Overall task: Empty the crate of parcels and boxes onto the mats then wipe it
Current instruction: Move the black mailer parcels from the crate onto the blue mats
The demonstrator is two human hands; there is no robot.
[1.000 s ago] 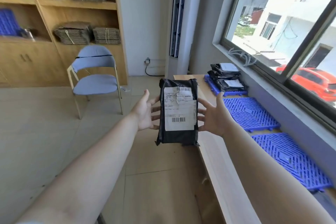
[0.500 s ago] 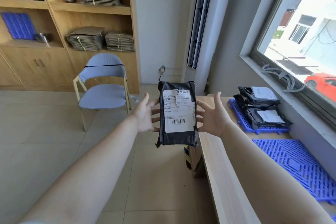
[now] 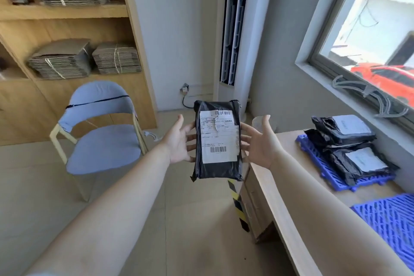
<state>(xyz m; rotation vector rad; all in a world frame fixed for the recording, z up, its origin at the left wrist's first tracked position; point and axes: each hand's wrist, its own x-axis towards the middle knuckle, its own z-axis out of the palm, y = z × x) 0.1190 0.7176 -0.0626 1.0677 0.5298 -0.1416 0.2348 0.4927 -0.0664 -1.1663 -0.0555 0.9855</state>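
Note:
A black plastic parcel with a white shipping label is held upright in front of me, out over the floor just left of the wooden table's edge. My left hand supports its left side and back with the fingers behind it. My right hand supports its right side the same way. On the table, a far blue mat carries several black parcels. A nearer blue mat lies bare at the right. The crate is not in view.
A blue chair stands on the tiled floor to the left. Behind it, wooden shelving holds bundles of flattened cardboard. The wooden table runs along the window wall, with black-and-yellow tape on its corner. A tall white unit stands in the corner.
My view has swung left and closer to the far end of the table. The stacked parcels and mats have shifted right in the frame. Both hands keep the same hold on the parcel.

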